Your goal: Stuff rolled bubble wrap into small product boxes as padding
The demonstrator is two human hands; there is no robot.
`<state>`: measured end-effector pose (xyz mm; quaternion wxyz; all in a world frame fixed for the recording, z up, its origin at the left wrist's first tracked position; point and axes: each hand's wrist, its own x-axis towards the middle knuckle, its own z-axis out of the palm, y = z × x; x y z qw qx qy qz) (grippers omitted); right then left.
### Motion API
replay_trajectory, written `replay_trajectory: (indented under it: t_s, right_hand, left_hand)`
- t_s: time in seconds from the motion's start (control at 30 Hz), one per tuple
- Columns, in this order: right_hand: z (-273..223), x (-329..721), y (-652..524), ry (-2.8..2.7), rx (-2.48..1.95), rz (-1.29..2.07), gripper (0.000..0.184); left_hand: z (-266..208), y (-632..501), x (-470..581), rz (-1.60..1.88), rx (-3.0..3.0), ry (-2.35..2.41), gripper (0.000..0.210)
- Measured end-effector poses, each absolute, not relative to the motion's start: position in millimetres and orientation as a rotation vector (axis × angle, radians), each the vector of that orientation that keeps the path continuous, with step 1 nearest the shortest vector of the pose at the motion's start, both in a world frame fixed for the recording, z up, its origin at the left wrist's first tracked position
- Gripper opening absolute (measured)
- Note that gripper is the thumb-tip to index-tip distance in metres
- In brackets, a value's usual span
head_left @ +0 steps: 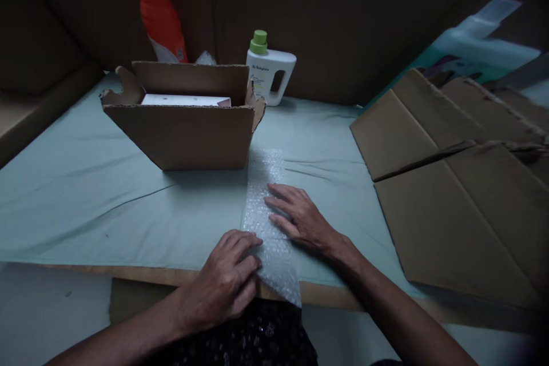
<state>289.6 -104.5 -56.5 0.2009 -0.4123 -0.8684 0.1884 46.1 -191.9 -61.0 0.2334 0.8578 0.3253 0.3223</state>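
A strip of clear bubble wrap (268, 183) lies lengthwise on the cloth, its near end hanging past the table's front edge. My left hand (231, 271) is at the strip's left edge near the table front, fingers curled and closed on the wrap; the exact contact under the fingertips is hidden. Further up, my right hand (302, 217) rests on the strip from the right, with its fingers stretched out and apart. Just left of the strip's far end stands an open cardboard box (193, 137), with a white boxed item (186, 100) inside.
Behind the box stand a red bottle (160, 11) and a white jug with a green cap (278, 63). Folded cardboard boxes (446, 223) lie on the right, in front of a bottle of teal liquid (476, 40). Pale green cloth (86, 183) covers the table.
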Motion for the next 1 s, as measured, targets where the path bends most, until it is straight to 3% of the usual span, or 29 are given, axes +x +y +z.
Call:
replay_trajectory:
  t_s: [0.2, 0.33, 0.47, 0.77, 1.0]
  right_hand:
    - [-31.0, 314.6, -129.8, -1.972, -1.228, 0.736, 0.027]
    - [-23.3, 316.3, -155.8, -1.925, -1.194, 0.383, 0.03]
    - [-34.4, 302.2, -165.8, -2.253, -1.084, 0.198, 0.032]
    - [-65.8, 291.7, -154.4, -2.489, -1.083, 0.032, 0.027]
    - [-48.6, 289.8, -159.3, -2.32, -1.135, 0.592, 0.027]
  left_hand:
    - [-59.5, -152.7, 58.0, 0.993, 2.244, 1.041, 0.011]
    - [-71.7, -120.0, 68.4, 0.826, 2.275, 1.224, 0.03]
    - [-80.6, -103.6, 75.5, 0.636, 2.297, 1.245, 0.049]
    - [-66.6, -131.5, 57.5, 0.879, 2.561, 1.169, 0.045]
    - [-55.9, -157.8, 51.7, 0.852, 2.435, 0.958, 0.038]
